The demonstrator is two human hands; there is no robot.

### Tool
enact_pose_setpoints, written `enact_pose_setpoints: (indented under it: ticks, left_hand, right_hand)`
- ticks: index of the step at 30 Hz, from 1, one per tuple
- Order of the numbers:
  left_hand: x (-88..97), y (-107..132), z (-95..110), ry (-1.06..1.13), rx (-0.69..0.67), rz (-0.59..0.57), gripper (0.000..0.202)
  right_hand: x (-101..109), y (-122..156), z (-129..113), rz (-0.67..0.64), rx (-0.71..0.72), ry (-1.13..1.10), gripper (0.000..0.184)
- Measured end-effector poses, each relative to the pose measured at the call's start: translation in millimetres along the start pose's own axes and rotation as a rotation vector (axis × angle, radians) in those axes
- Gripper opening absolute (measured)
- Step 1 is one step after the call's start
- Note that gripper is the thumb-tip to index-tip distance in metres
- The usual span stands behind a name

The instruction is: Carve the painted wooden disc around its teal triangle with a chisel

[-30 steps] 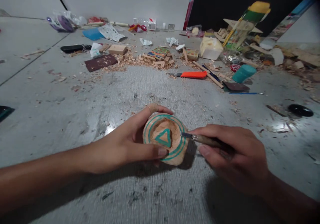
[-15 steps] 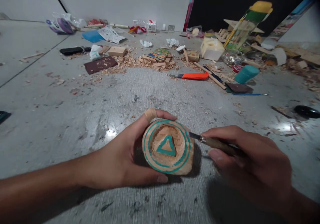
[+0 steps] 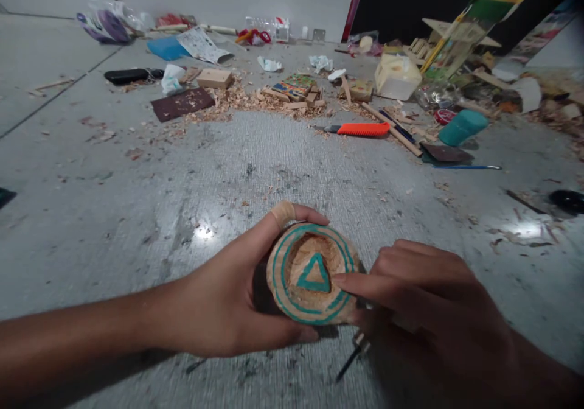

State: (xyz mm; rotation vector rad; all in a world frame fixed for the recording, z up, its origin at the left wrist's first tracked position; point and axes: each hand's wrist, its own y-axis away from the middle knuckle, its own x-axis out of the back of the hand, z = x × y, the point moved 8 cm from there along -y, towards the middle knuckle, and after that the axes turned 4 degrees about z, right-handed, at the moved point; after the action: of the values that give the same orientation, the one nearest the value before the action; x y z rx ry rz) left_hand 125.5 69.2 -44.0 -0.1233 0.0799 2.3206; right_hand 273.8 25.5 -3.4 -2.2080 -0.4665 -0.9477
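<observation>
A round-faced wooden block (image 3: 296, 302) has turquoise rings and a raised turquoise triangle inside a carved recess. My left hand (image 3: 237, 299) grips it from the left, thumb along the near edge and a finger with a tan bandage over the far edge. My right hand (image 3: 438, 311) points its index finger onto the right side of the recess. Its other fingers are curled round a carving chisel (image 3: 359, 339), whose dark blade slants down and left, clear of the block. The chisel's handle is mostly hidden by the hand.
Beyond the block lies an orange utility knife (image 3: 365, 129). Wood shavings (image 3: 249, 100) and brown sandpaper (image 3: 182, 103) are further back. On the right are a turquoise cylinder (image 3: 463, 128), a thin blue stick (image 3: 468, 167) and a wooden rod (image 3: 396, 132).
My right hand has swung the chisel blade away from the rim, down toward me, and its index finger now touches the recess. The block sits slightly lower and further right in view.
</observation>
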Motion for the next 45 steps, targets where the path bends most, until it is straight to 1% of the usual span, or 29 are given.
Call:
enact_pose_setpoints:
  ticks: [4,6,10,13,16,20,23,27,30,33,35,38,41,43,45]
  left_hand:
    - [-3.2,1,-4,0.054,0.035,-0.018,0.073]
    - [-4.1,1,-5,0.073,0.043,-0.016,0.075]
    - [-6.0,1,-7,0.035,0.056,-0.029,0.075]
    - [-7.1,1,-5,-0.055,0.039,-0.057,0.073]
    - [-5.0,0,-2,-0.100,0.013,-0.049,0.071]
    - [-3.7,-1,0,-0.088,0.006,-0.037,0.071]
    - [-6.7,-1,-1,-0.047,0.030,-0.061,0.072]
    - [-8.7,1,-2,-0.031,0.046,-0.074,0.071]
    - [-7.6,2,-3,-0.089,0.040,-0.058,0.071]
    - [-6.8,1,-3,-0.177,0.026,-0.047,0.071]
    - [-6.2,0,-3,-0.230,0.014,-0.045,0.070]
    - [-3.1,-2,-1,-0.252,0.010,-0.033,0.068]
    - [0.9,-3,1,-0.334,0.025,-0.038,0.067]
    - [4.7,-3,2,-0.458,0.037,-0.037,0.069]
    - [8.4,-4,3,-0.572,0.039,-0.034,0.070]
  right_hand:
    - [-3,1,-2,-0.043,0.047,0.024,0.016]
    - [-3,-1,-3,-0.058,0.075,0.062,0.014]
    - [-4,-4,-5,-0.082,0.100,0.037,0.012]
    - [-5,-1,-5,-0.090,0.084,-0.024,0.015]
    - [-4,2,-3,-0.083,0.044,-0.061,0.019]
    - [0,3,2,-0.046,0.009,-0.096,0.018]
    - [1,3,4,-0.020,0.017,-0.114,0.019]
    - [-3,2,3,-0.052,0.056,-0.036,0.021]
    - [-6,1,1,-0.092,0.057,-0.013,0.018]
    - [-9,0,0,-0.118,0.064,0.003,0.022]
    - [-11,1,1,-0.125,0.062,-0.015,0.023]
    - [-11,2,3,-0.127,0.032,-0.067,0.022]
    - [-5,1,5,-0.116,-0.007,-0.098,0.022]
    - [1,-1,7,-0.111,-0.054,-0.093,0.017]
    - [8,-4,12,-0.110,-0.091,-0.038,0.010]
